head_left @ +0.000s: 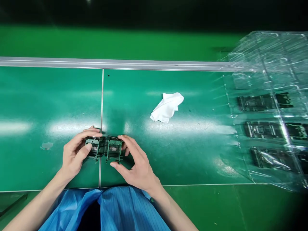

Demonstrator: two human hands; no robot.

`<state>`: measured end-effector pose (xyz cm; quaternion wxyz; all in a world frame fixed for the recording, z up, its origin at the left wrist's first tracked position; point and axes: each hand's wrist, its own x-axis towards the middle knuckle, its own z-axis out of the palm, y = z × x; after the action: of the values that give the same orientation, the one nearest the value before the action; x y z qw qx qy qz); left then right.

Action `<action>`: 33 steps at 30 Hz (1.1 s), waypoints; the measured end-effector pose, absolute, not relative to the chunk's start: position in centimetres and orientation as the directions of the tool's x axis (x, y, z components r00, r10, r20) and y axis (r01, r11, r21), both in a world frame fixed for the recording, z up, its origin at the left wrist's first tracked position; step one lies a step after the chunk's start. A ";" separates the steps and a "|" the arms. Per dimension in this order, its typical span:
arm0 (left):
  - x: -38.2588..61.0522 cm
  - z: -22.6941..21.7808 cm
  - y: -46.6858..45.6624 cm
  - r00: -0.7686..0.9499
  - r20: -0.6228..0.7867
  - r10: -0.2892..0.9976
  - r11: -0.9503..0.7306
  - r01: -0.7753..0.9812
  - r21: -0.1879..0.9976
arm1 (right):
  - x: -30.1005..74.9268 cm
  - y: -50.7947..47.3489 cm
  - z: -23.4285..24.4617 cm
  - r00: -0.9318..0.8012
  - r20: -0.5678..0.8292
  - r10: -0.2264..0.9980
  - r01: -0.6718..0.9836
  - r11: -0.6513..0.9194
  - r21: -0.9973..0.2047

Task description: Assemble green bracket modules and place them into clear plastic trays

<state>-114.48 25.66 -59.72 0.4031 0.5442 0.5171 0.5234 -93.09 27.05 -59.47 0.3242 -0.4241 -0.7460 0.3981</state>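
1. Left hand: closed in a narrow pinch on the dark framed part, thumb on its upper face, fingers along its far edge.
2. Right hand: thumb and forefinger wide apart in a curve about the right end of the part. Forefinger tip at the far corner, thumb tip at the near edge; cannot tell whether the thumb presses.
3. Dark framed part: left of the white cloth and nearer the person. Two frame-like sections side by side; cannot tell whether joined.
4. Bench seam: left of the cloth, running away from the person and passing beneath the part.
5. White cloth: crumpled, lying on the green bench, apart from both hands.
6. Clear scrap: well to the left of the cloth, flat on the bench.
7. Metal rail: beyond the cloth, along the far side.
8. Clear plastic tray: well right of the cloth, blurred, with dark parts in three rows.
9. Blue garment: on the person, nearer than the cloth.
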 end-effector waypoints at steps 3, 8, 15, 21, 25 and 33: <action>-114.9 -58.1 25.4 -0.071 0.167 0.983 -0.153 0.170 0.973 | -92.9 27.0 -58.2 -0.394 0.222 0.892 0.421 0.390 -0.819; -113.6 -53.4 25.8 0.169 0.234 0.957 -0.277 0.315 0.908 | -93.3 27.5 -55.1 -0.381 0.410 0.829 0.416 0.549 -0.725; -112.7 -51.7 26.4 0.207 0.317 0.925 -0.368 0.297 0.881 | -93.4 27.9 -53.6 -0.394 0.512 0.763 0.396 0.644 -0.655; -118.6 -54.7 24.3 0.218 -0.031 0.976 -0.079 0.477 0.875 | -91.3 27.9 -55.9 -0.378 0.343 0.860 0.496 0.501 -0.709; -118.8 -57.1 23.8 0.195 -0.166 0.967 0.008 0.625 0.781 | -92.3 27.8 -57.7 -0.463 0.231 0.856 0.490 0.464 -0.738; -116.7 -58.5 23.9 0.086 -0.113 0.990 0.093 0.216 0.972 | -95.0 27.5 -55.0 -0.517 0.376 0.769 0.532 0.633 -0.562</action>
<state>-116.69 23.92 -58.47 0.4932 0.5474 0.5505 0.3924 -95.05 27.49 -54.97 0.3079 -0.3829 -0.8495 0.1921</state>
